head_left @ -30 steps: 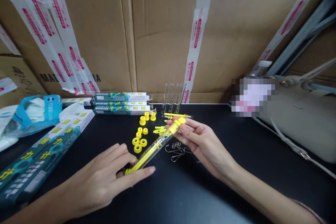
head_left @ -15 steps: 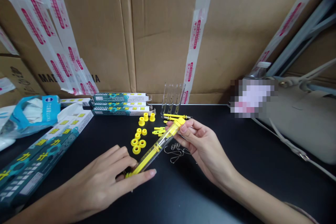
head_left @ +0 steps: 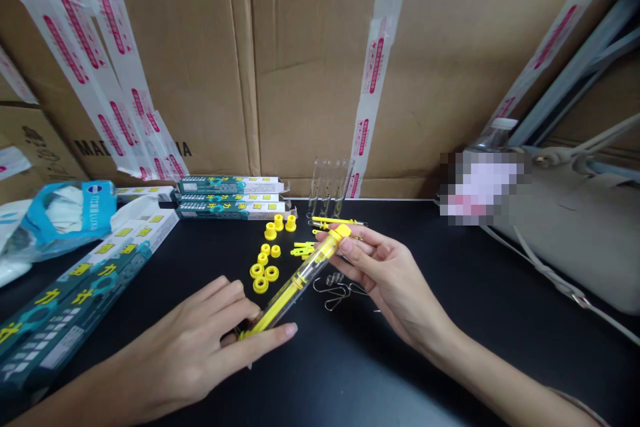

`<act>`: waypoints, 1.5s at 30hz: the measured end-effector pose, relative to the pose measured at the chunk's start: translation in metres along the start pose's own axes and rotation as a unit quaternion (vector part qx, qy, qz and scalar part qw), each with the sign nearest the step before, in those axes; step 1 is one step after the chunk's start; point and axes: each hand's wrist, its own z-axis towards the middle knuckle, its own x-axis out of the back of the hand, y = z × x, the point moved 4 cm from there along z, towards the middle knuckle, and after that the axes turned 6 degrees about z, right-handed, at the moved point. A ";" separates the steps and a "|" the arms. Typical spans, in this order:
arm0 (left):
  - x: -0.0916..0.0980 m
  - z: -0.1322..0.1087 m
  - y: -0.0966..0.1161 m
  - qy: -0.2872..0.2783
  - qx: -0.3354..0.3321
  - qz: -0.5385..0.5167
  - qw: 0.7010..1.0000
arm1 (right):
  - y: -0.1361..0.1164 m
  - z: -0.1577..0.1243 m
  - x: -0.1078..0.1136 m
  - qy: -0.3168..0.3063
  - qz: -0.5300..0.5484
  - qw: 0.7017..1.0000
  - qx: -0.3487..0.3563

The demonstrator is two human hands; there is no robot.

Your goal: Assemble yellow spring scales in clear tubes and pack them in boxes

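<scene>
A clear tubular spring scale (head_left: 296,285) with a yellow inner rod is held at a slant over the black table. My left hand (head_left: 205,327) is closed around its lower end, the thumb lying along the tube. At the upper end, my right hand (head_left: 395,280) pinches it just by the yellow cap (head_left: 341,232). Several yellow collars (head_left: 261,285) lie beyond my left hand. Flat yellow pieces (head_left: 303,250) sit behind the tube, partly hidden. Bent wire hooks (head_left: 337,295) lie under the right hand. Yellow rods with springs (head_left: 335,221) rest farther back.
Several clear tubes (head_left: 326,188) stand upright near the cardboard wall (head_left: 310,67). Printed boxes (head_left: 230,207) are stacked at the back, with longer ones (head_left: 85,287) on the left. A blue packet (head_left: 75,210) lies far left. A bottle (head_left: 493,137) and grey bag (head_left: 585,227) are right.
The right fingers have shifted slightly at the cap, showing a little more of it. My left hand and the spring scale stay nearly where they were.
</scene>
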 end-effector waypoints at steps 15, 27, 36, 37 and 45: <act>0.006 0.005 0.002 0.006 -0.005 -0.044 0.999 | -0.005 0.001 0.000 -0.047 0.004 0.998 -0.029; 0.001 0.001 0.003 -0.011 0.001 -0.040 0.999 | -0.006 0.011 0.012 -0.062 -0.056 0.996 -0.013; 0.007 0.005 0.005 0.019 0.007 -0.020 1.000 | -0.005 0.007 0.008 -0.019 -0.042 0.999 -0.022; 0.007 0.005 0.005 0.015 0.005 -0.026 1.000 | -0.004 0.007 0.008 -0.018 -0.036 0.999 -0.020; 0.008 0.008 0.003 0.030 0.005 -0.027 0.999 | 0.002 0.003 0.003 0.006 0.009 1.000 0.016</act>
